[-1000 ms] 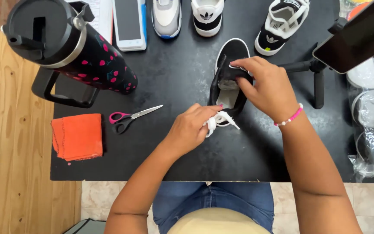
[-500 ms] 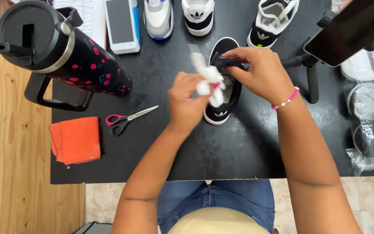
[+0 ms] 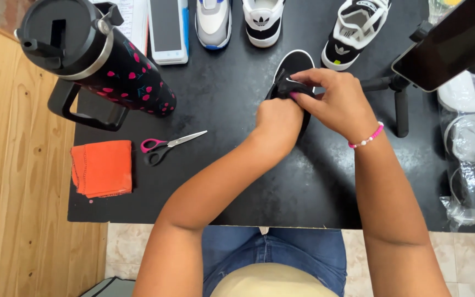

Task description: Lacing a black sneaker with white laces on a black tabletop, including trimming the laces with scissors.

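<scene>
Head view: both hands' [image 3: 309,107] grip closed on black shoe [image 3: 292,63], mid-table [image 3: 237,181], edges far.

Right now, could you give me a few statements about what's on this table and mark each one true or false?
1. Both hands, the left hand and the right hand, are on the black shoe. True.
2. The scissors have blue handles. False: the handles are pink and black.
3. The orange cloth lies folded near the table's left edge, beside the scissors. True.
4. The big black tumbler lies inside the black shoe. False: it is on the table at the far left, apart from the shoe.
5. A pink and white bead bracelet is on the right wrist. True.
</scene>
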